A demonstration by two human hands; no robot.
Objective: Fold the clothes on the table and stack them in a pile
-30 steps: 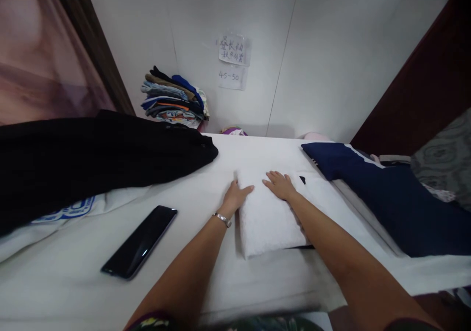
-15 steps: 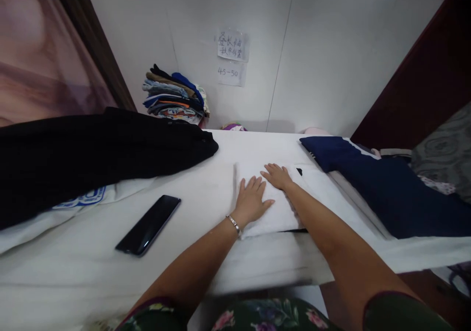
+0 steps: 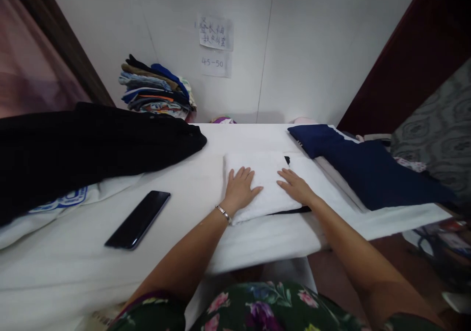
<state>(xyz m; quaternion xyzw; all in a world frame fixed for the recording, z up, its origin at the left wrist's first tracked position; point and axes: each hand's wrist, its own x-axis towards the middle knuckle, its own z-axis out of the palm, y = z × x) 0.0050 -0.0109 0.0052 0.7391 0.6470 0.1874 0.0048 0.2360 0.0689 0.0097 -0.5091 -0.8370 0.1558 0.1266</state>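
Note:
A white folded garment (image 3: 267, 201) lies flat on the white-covered table (image 3: 191, 186) in front of me. Black fabric shows along its near edge and at its far right corner. My left hand (image 3: 240, 188) rests flat on the garment's left part, fingers apart, a silver bracelet at the wrist. My right hand (image 3: 295, 186) lies on its right edge with the fingers spread. Neither hand grasps anything. More white cloth extends to the right of the garment, beside my right forearm.
A black garment (image 3: 91, 149) covers the table's left side, over a white one with blue print. A phone (image 3: 139, 219) lies nearer. Navy clothing (image 3: 353, 166) is piled at the right. A stack of folded clothes (image 3: 158, 88) stands by the wall under handwritten paper signs (image 3: 216, 46).
My right hand has slid from the garment's far middle toward its right edge. My left hand stays pressed on the left part. The whole view has shifted slightly.

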